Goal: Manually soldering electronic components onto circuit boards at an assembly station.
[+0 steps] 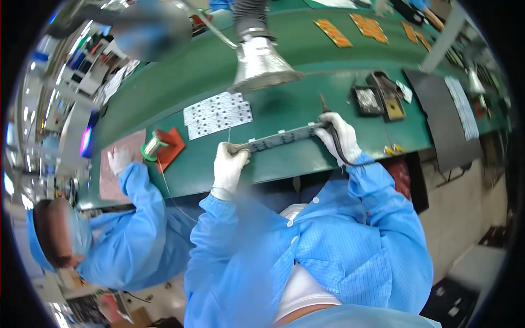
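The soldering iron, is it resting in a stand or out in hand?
Out: the right hand holds the soldering iron, whose tip juts out beyond the long strip.

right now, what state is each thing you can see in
Left hand, grip closed on gray strip
Right hand, grip closed on black tool
Gray strip, held, spanning between hands
Black tool, held
White dotted sheet, lying flat
Wire spool, partly unwound
Small black box, open
Metal funnel, hanging mouth down
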